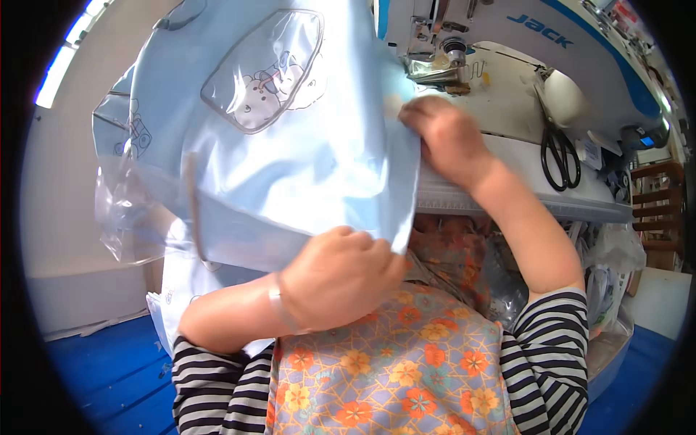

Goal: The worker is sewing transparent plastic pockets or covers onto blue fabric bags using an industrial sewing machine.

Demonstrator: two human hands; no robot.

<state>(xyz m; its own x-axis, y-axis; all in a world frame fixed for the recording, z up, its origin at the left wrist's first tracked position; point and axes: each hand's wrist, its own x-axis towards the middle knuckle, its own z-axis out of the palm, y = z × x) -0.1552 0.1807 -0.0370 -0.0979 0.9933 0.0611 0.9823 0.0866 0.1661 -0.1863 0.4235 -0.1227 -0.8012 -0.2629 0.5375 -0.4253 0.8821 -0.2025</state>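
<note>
A large light blue glossy plastic sheet [290, 181] spreads over the left of the sewing table. It has a grey-edged clear window [264, 72] and printed cartoon animals. My left hand [341, 272] is closed on its lower edge, close to my apron, with the fingertips hidden. At the sheet's right edge, my right hand [446, 138] is closed with the fingertips pinching the plastic, slightly blurred. That hand is just in front of the presser foot of a white and blue sewing machine [500, 43], near the needle area.
Black-handled scissors [560, 156] lie on the table right of my right hand, beside a rounded white object [564, 98]. Clear plastic [123, 210] hangs off the left side of the sheet. Transparent bags [609, 250] are below the table at right, near a brown wooden rack [656, 196].
</note>
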